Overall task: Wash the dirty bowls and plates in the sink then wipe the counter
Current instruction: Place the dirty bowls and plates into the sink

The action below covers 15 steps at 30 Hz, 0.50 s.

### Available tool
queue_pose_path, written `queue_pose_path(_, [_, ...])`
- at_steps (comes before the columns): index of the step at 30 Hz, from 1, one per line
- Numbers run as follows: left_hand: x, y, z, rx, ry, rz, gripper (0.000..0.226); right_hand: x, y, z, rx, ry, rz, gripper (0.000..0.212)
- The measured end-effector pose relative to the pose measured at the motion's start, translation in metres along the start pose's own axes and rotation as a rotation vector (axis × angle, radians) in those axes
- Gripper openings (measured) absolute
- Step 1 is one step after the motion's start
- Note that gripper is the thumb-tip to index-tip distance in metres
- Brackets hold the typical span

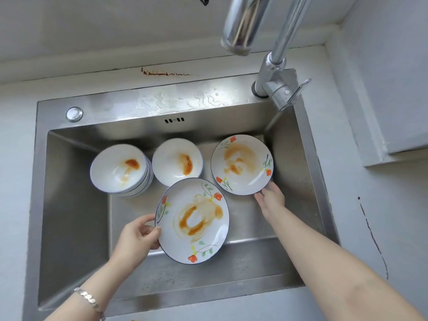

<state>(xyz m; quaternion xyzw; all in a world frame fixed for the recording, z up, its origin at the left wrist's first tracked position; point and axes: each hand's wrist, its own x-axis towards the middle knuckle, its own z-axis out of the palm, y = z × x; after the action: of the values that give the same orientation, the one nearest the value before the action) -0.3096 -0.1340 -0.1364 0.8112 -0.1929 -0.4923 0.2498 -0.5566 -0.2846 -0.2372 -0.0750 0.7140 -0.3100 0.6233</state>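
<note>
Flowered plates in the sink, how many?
2. One white round flower-painted plate is front centre, left hand gripping its left rim. The second plate lies at the steel sink's back right, right hand at its near rim. Others beneath would be hidden.

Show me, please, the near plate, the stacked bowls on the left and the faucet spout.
near plate (192, 220): head view, on its middle, inside the sauce ring.
stacked bowls (115, 170): head view, on the inside of the top bowl.
faucet spout (240, 26): head view, on the shiny barrel.
</note>
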Motion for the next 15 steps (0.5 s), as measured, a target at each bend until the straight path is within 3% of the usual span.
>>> queue_pose_path(3, [0.006, -0.003, 0.008, 0.011, -0.025, -0.022, 0.024, -0.003, 0.001, -0.006, -0.179, -0.116, -0.020, 0.051])
queue_pose_path(8, [0.018, 0.003, 0.045, 0.061, -0.149, -0.004, 0.022, -0.023, -0.015, -0.029, -0.747, -0.125, -0.200, 0.043])
queue_pose_path(15, [0.027, 0.001, 0.106, 0.035, -0.244, -0.025, 0.022, -0.056, -0.043, -0.050, -0.767, -0.206, -0.319, 0.031])
